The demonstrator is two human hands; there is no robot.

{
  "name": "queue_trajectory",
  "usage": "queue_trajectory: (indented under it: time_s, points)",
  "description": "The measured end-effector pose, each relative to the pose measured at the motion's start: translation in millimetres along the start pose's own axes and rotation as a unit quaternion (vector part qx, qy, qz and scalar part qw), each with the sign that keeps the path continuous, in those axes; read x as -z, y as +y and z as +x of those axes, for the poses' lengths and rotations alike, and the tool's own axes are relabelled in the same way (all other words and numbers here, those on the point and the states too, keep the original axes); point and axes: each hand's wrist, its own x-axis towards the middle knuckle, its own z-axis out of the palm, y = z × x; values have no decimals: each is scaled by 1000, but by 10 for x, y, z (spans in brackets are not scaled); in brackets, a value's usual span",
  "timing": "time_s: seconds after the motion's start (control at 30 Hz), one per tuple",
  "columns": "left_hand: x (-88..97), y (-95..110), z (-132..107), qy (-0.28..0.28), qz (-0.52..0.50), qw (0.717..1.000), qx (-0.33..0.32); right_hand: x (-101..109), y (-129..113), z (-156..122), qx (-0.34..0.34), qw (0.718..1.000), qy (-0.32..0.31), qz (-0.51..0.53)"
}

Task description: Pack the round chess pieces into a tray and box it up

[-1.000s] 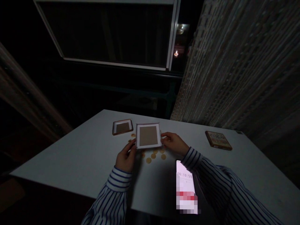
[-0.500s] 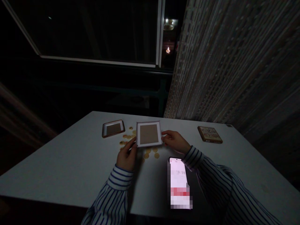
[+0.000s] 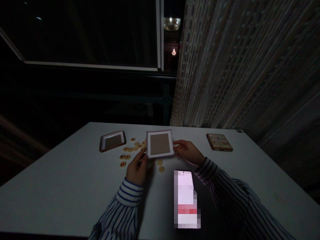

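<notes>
Between my hands is a shallow square box half (image 3: pixel 160 144), white inside with a brown panel on its bottom, tipped so its inside faces me. My left hand (image 3: pixel 136 168) is closed on its lower left corner. On the opposite edge, the fingers of my right hand (image 3: pixel 188 151) pinch the side. The box half hangs over round wooden discs (image 3: pixel 130 150) with markings on some, like Chinese chess pieces. Several lie to its left; a couple show just below it, and it hides others. A similar open box half (image 3: pixel 113 141) rests farther left.
A lit phone (image 3: pixel 186 200) lies near the front of the white table (image 3: pixel 70 186), by my right forearm. At the right stands a closed, printed box (image 3: pixel 219 142). Behind the table are a string curtain (image 3: pixel 212 66) and a dark window (image 3: pixel 87 33).
My view has shifted slightly, so the table things appear farther left. The box half stays in both hands, now over the right part of the discs, and more discs show at its left.
</notes>
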Motion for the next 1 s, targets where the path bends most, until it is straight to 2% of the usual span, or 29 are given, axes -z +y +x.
queue_trajectory:
  time_s: [0.17,0.37,0.53,0.73,0.9,1.0]
  points:
    - [-119,-52,15,-9,-43,999,-5,44,29,-20,-15,999,13,30]
    - [-256,-55,27,-31,-87,996,21,125,54,-88,-39,998,30,35]
    - [-331,-27,28,-33,-45,998,5,184,65,-136,-51,997,48,42]
    - [-403,-9,4,-63,-32,997,10,233,96,-179,-35,996,65,40]
    - [-471,-48,32,-56,-17,997,-46,263,113,-203,-36,996,76,28]
    - [-515,-49,45,-67,-7,996,-57,284,165,-212,-31,995,86,30]
